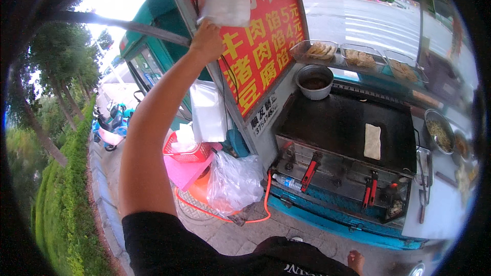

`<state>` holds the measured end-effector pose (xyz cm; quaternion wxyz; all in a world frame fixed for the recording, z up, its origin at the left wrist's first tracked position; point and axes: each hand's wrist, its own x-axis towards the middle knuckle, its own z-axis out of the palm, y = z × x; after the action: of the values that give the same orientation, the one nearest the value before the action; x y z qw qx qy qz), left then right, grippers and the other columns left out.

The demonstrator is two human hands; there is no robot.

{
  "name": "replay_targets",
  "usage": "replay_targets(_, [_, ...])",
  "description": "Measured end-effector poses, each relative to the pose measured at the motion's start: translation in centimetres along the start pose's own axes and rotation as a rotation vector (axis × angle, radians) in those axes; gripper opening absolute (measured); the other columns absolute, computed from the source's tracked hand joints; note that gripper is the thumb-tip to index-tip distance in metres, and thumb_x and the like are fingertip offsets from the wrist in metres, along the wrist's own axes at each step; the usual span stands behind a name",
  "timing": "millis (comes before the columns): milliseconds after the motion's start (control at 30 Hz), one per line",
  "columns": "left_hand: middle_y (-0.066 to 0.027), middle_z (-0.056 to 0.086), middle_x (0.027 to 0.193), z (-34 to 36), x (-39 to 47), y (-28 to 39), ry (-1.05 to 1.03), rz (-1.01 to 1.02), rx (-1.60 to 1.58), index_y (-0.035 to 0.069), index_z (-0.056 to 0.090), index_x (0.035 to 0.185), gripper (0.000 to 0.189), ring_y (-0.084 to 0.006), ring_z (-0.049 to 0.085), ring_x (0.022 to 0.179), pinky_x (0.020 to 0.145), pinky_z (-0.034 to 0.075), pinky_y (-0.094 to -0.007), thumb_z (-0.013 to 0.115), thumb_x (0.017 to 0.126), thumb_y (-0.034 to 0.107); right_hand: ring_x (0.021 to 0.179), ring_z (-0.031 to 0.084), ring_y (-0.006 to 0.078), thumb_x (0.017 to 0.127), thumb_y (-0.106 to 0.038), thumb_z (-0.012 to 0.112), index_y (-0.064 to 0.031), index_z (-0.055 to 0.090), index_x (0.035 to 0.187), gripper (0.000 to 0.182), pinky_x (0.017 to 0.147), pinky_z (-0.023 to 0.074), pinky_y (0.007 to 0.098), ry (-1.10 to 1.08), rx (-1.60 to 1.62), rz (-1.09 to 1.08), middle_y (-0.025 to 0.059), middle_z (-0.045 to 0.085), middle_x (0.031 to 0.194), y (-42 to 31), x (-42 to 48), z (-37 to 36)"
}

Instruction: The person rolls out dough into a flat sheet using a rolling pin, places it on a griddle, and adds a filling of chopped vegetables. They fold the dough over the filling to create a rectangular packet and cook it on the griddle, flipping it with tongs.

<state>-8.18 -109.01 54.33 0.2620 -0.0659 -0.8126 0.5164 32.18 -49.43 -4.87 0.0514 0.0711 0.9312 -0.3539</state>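
Observation:
My left hand [209,42] is raised high in front of the red sign board [264,38], its fingers closed on the lower edge of a white bag [226,5]. The bag hangs against the sign and looks blurred. Below my raised forearm, a stack of clear plastic bags [209,113] hangs beside the sign's metal frame. Low at the bottom right, my right hand [356,261] shows only in part, near my body, and its grip is unclear. One pale flat rectangle of dough [372,142] lies on the black griddle [326,119].
A metal pot [314,82] of dark liquid stands at the griddle's far left corner. Glass trays [320,51] of baked flatbreads line the shelf behind. At right are a metal bowl [439,130] of shredded filling and tongs [422,172]. A red basket [188,151] and orange hose [268,191] sit left.

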Motion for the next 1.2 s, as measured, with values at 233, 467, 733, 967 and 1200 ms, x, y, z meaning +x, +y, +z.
replay_targets(233, [-0.0119,0.065,0.105,-0.5,0.3,0.0,-0.084,-0.050,-0.050,0.008,0.074,0.088,0.027,-0.0263,0.057,0.107,0.096,0.039,-0.0416,0.054,0.084,0.025,0.078,0.064,0.0408,0.090,-0.030,0.058,-0.0143,0.063,0.113,0.028,0.064,0.0504,0.0480,0.013,-0.068,-0.116,0.0219,0.067,0.086,0.2,0.5,0.4])
replay_targets(467, [-0.0080,0.065,0.103,-0.9,0.0,-0.7,0.000,0.040,-0.001,0.012,0.074,0.088,0.021,-0.0236,0.056,0.106,0.091,0.040,-0.0376,0.055,0.082,0.019,0.079,0.064,0.0416,0.088,-0.029,0.059,-0.0147,0.064,0.113,0.030,0.065,0.0496,0.0491,-0.050,-0.125,-0.100,0.0221,0.066,0.085,-0.1,0.0,1.2])
replay_targets(733, [-0.0078,0.067,0.092,1.3,-0.4,-1.0,0.174,0.042,-0.051,0.011,0.073,0.077,0.023,-0.0238,0.060,0.097,0.087,0.044,-0.0377,0.057,0.081,0.026,0.085,0.063,0.0395,0.082,-0.028,0.062,-0.0073,0.063,0.115,0.039,0.072,0.0507,0.0463,-0.149,-0.099,0.004,0.0236,0.065,0.090,-0.4,-0.9,0.9])
replay_targets(967, [-0.0076,0.068,0.073,0.9,0.0,0.2,0.256,0.082,-0.121,0.011,0.070,0.066,0.019,-0.0209,0.065,0.078,0.072,0.048,-0.0386,0.056,0.075,0.022,0.069,0.061,0.0395,0.079,-0.014,0.055,-0.0032,0.069,0.099,0.027,0.061,0.0472,0.0481,-0.107,-0.162,-0.145,0.0207,0.064,0.074,0.7,-0.4,0.1])
replay_targets(1200, [-0.0124,0.071,0.091,-13.5,-2.7,20.9,-0.211,0.468,-0.829,0.009,0.073,0.090,0.025,-0.0291,0.068,0.087,0.073,0.053,-0.0440,0.059,0.079,0.025,0.078,0.062,0.0386,0.080,-0.014,0.057,-0.0037,0.068,0.098,0.023,0.068,0.0483,0.0465,-0.157,-0.191,-0.157,0.0184,0.066,0.082,1.5,1.1,-1.9])
